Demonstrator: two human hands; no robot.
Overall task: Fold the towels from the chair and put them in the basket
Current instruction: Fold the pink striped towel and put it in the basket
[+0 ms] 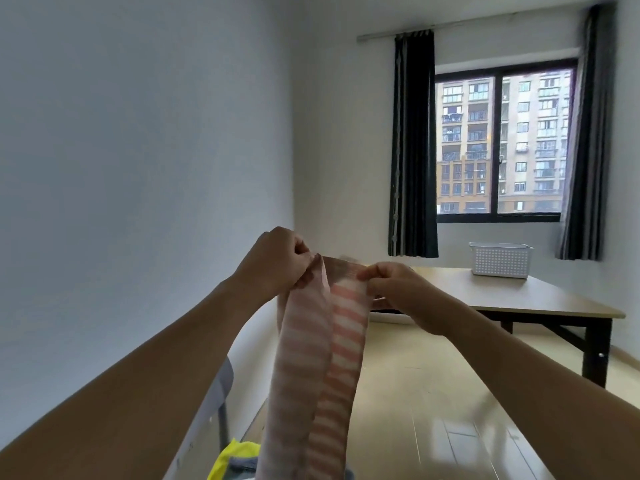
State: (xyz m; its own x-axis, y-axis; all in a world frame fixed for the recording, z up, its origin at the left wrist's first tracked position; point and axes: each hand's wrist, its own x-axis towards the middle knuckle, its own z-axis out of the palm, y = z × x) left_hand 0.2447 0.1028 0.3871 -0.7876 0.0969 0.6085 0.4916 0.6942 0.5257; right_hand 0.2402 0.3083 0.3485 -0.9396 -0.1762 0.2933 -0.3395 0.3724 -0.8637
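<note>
Striped towel [322, 358]: held up in the air, long axis vertical, top edge pinched between left hand [277, 261] and right hand [398, 289], both closed on it. Basket [500, 259]: on the desk [540, 299], ahead and to the right, nearer the right hand. More cloth lies on the chair [211, 403] below.

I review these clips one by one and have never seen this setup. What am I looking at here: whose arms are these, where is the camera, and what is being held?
There is no machine. A person wears a wide-angle camera on the head, so you see their own arms from above. The left hand and right hand each pinch the top edge of a pink striped towel, which hangs down between them. At the bottom, part of a chair shows, with a yellow cloth on it. To the right stands a table under the window, and a white basket sits on it. Nothing is visible inside the basket from here.
</note>
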